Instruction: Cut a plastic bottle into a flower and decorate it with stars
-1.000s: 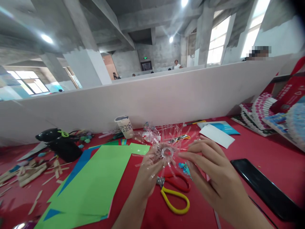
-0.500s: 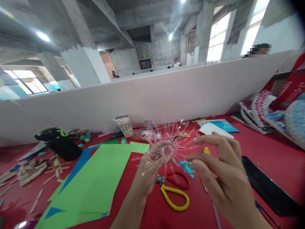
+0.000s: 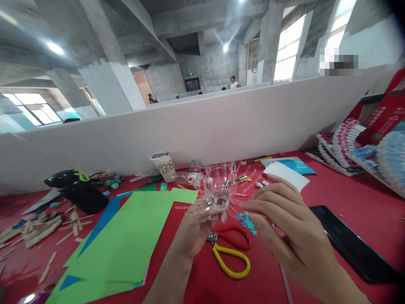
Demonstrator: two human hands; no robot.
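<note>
My left hand (image 3: 198,226) is closed around the neck part of a clear plastic bottle piece (image 3: 220,202), its side cut into many thin strips that fan outward. The round neck opening points toward me. Just right of it, my right hand (image 3: 287,223) has its fingers stretched out and the thumb apart, with the fingertips close to the strips. Whether they touch a strip I cannot tell. Below the piece lie scissors (image 3: 232,262) with one red and one yellow handle. Small blue stars (image 3: 247,222) lie near my right fingertips.
Green paper sheets (image 3: 126,236) cover the table's left part, beside wooden sticks (image 3: 44,230) and a black bottle-like container (image 3: 84,196). A cup (image 3: 163,166), a plastic bottle (image 3: 196,179) and a cutter (image 3: 242,180) lie toward the white partition (image 3: 190,126). A black tray (image 3: 354,242) sits right.
The clear bottle piece has tilted in my left hand, its strips now pointing more upward. My right fingers have drawn together and moved slightly left and down.
</note>
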